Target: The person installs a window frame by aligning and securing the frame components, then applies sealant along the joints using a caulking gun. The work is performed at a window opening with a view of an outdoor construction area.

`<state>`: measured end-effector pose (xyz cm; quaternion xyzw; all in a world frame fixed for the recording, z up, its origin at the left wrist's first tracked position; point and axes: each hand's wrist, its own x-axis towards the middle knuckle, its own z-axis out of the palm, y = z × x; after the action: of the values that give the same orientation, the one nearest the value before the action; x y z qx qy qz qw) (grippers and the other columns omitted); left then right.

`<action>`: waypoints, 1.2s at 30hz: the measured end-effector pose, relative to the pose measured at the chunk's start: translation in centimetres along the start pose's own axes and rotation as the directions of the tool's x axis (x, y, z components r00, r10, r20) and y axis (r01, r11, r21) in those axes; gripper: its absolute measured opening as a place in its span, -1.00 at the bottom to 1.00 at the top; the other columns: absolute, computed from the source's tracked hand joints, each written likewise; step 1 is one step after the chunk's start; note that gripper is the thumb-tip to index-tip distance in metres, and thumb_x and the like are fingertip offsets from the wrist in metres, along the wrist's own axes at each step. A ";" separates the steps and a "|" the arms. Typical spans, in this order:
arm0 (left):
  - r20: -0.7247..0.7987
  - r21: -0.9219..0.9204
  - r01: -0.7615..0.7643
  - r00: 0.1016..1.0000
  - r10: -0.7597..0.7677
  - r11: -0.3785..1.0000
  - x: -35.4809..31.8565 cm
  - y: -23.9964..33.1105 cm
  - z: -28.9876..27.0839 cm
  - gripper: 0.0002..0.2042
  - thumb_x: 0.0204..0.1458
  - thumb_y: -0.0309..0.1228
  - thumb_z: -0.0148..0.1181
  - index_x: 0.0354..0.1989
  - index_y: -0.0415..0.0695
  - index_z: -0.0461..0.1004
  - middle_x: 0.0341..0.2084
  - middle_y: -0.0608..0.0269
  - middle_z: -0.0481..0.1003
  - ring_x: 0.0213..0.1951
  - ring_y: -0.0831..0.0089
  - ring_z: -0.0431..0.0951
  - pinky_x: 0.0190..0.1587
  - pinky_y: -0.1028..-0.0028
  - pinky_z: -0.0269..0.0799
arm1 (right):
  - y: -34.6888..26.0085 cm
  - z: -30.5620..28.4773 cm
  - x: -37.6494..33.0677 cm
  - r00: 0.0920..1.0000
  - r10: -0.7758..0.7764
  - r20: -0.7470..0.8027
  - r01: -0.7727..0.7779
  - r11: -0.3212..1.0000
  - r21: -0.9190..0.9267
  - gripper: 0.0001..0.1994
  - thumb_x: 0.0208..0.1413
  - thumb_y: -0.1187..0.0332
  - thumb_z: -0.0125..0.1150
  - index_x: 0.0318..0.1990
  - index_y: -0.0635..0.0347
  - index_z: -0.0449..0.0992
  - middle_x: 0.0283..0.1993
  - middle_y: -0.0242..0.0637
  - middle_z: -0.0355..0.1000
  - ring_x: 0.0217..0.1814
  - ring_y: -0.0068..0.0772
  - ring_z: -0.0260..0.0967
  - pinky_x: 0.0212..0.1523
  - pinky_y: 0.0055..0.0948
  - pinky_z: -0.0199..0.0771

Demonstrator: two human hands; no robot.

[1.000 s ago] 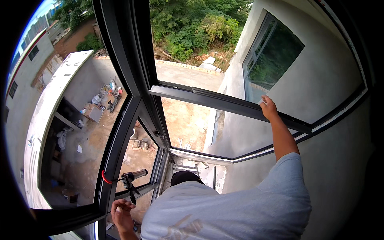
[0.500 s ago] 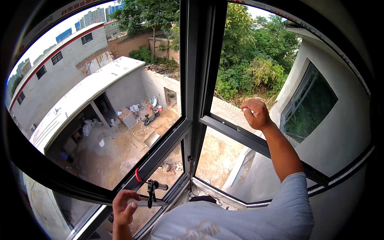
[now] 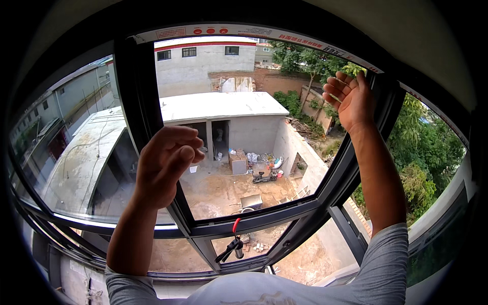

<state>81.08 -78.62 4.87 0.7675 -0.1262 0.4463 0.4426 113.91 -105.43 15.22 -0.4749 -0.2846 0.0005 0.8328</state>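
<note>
Facing me, the dark window frame (image 3: pixel 277 215) stood ahead, its long mullions (image 3: pixel 133 84) running top to bottom. A white label strip (image 3: pixel 249 33) with red lettering and round symbols lined its head. My right hand (image 3: pixel 352 99) spread loosely; my left hand (image 3: pixel 165 165) curled.

— Anything inside the left hand (image 3: pixel 169 165)?
— Can't tell; it's curled, palm hidden, and covers part of the window mullion (image 3: pixel 136 91).
— The grey T-shirt (image 3: pixel 254 288)?
— Cut by the lower edge.
</note>
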 end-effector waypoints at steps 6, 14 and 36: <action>-0.397 -0.318 0.117 0.885 -0.244 0.941 10.5 4.3 0.8 -0.47 0.44 0.02 0.02 0.17 -0.28 0.43 -0.08 -0.09 0.61 -0.01 0.14 0.70 0.06 0.13 0.69 | -1.0 5.9 5.8 0.985 0.136 -0.108 -0.033 0.759 0.651 -0.30 0.37 -0.09 0.00 0.34 0.43 0.22 0.18 0.06 0.40 0.20 0.02 0.45 0.30 0.09 0.46; -0.459 -0.329 0.136 0.842 -0.284 0.934 13.9 4.6 0.2 -0.47 0.41 0.08 0.03 -0.01 -0.27 0.49 -0.25 0.00 0.60 -0.20 0.24 0.72 -0.12 0.24 0.74 | -0.4 16.6 2.0 0.976 0.206 0.068 -0.143 0.374 0.917 -0.55 0.35 -0.05 -0.07 -0.08 0.20 0.47 -0.13 -0.16 0.49 -0.11 -0.19 0.52 0.08 0.06 0.57; 0.193 0.964 -0.149 0.962 0.194 -0.220 15.2 10.7 -8.0 -0.71 0.12 -0.24 0.43 -0.19 -0.17 0.50 -0.30 0.03 0.61 -0.25 0.02 0.69 -0.18 0.13 0.65 | 3.0 34.2 -4.9 0.944 0.052 0.325 -0.329 0.134 0.935 -0.37 0.39 -0.19 -0.29 0.38 -0.05 0.42 0.39 -0.25 0.40 0.42 -0.18 0.36 0.47 0.02 0.33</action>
<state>78.82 -75.38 24.76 0.7954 0.1655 0.4479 -0.3733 94.36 -78.04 23.79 0.1474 -0.2405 0.3415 0.8966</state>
